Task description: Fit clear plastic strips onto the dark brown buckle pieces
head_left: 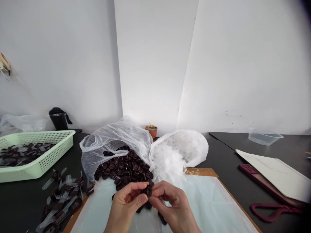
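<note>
Between the thumb and fingers of my left hand is a small, glossy dark brown plastic piece. My right hand is closed in a pinch against the right edge of that piece; whatever lies between its fingertips is too small to make out. Just beyond my hands, a heap of similar dark brown pieces spills from a clear plastic bag. To its right, a white bag lies open with clear plastic strips coming out. A few loose brown pieces lie under my hands on the pale sheet.
At left, brown pieces joined to clear strips lie beside a green basket holding more. A black tumbler and an orange cup stand behind. A notebook, dark red scissors-like handle and clear tub are right.
</note>
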A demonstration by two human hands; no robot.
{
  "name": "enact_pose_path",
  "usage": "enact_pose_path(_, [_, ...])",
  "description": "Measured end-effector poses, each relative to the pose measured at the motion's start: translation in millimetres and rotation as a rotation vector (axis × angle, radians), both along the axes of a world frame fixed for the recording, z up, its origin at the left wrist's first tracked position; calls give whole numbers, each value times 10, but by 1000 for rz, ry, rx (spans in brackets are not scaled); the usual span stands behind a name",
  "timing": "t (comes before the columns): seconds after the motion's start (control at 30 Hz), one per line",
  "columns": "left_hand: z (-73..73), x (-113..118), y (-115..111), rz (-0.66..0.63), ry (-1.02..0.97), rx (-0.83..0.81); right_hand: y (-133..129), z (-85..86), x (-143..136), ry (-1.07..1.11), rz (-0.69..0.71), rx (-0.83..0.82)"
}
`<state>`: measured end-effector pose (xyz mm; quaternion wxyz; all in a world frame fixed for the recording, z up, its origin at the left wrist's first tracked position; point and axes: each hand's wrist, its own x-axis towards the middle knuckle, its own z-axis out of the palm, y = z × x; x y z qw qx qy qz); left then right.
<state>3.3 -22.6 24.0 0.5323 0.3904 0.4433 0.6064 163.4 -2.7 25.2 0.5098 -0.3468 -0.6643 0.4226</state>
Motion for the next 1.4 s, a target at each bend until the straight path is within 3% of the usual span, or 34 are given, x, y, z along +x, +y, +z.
enact_pose_path(0.27, [20,-58,21,-14,118,64,-11,150,57,87,59,-122])
enact_pose_path(0.57, [-21,-57,25,-39,107,25,45,71,71,182,123,-204])
enact_pose_path(0.77, [-5,-49,40,-90,146,-2,87,34,73,128,101,-257])
enact_pose_path(1.07, [42,-94,56,-209,156,-3,62,19,55,-136,-16,108])
enact_pose_path(1.4, [-97,-126,115,-228,302,38,42,-36,40,-219,18,188])
